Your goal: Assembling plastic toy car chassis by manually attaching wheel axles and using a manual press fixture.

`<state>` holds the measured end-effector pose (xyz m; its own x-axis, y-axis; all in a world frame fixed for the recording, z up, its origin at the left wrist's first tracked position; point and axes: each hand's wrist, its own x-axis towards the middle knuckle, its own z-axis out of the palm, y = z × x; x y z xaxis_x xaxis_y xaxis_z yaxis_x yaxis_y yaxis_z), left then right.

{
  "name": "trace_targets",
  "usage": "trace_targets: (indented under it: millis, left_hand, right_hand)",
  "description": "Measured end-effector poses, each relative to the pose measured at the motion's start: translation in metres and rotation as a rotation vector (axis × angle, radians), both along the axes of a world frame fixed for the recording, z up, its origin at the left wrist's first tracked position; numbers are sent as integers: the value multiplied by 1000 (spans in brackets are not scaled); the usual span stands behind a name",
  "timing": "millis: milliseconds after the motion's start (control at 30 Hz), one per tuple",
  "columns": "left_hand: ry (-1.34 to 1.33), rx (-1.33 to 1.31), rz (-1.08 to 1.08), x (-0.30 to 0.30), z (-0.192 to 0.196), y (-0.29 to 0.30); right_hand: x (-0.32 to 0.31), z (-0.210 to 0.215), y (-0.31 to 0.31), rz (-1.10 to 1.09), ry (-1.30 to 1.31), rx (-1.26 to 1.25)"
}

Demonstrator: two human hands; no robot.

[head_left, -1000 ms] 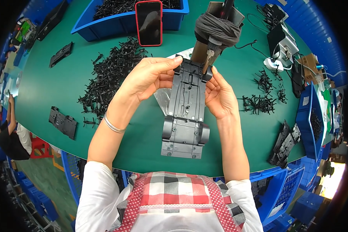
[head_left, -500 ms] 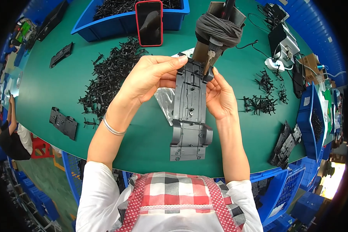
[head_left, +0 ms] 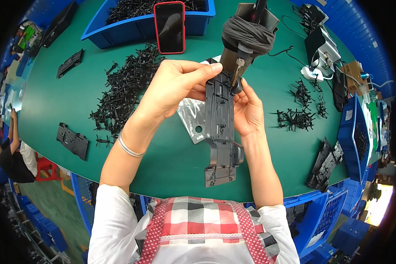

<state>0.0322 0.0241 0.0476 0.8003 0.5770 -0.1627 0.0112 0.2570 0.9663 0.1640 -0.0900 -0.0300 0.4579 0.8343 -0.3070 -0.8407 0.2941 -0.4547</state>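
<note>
A long black molded plastic panel hangs tilted toward me between my hands. My left hand is closed on its far left corner, thumb on top and fingers underneath. At its far right edge, my right hand grips the same panel, with some fingertips hidden behind it. A metal-tipped tool like a soldering iron, mounted upright, points down at the panel's far right corner; whether the tip touches cannot be told. Dark grey cloth is wrapped round the tool's upper part. Beneath the panel lies a flat silvery plate with a hole.
Left of my hands spreads a heap of small black plastic parts. Behind stand a blue bin and a red-edged phone. More black panels and smaller part clusters lie around. A white power strip sits at right.
The panel's near end has swung right and the panel has tilted, uncovering more of the silvery plate with its hole. My left hand has shifted slightly right.
</note>
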Motion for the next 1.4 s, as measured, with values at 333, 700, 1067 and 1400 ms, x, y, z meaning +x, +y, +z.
trace_targets:
  millis: [333,700,1067,1400]
  left_hand:
    - [-1,38,0,1,2,-2]
    - [40,-178,-72,-14,-25,0]
    - [-37,-293,-138,-21,-49,2]
    - [-52,-405,-33,1,-52,-4]
  right_hand:
    - [2,-4,0,5,14,-6]
    - [1,6,-19,83,-217,-135]
    - [-4,9,-33,122,-312,-198]
    - [11,21,-35,45,-402,-194]
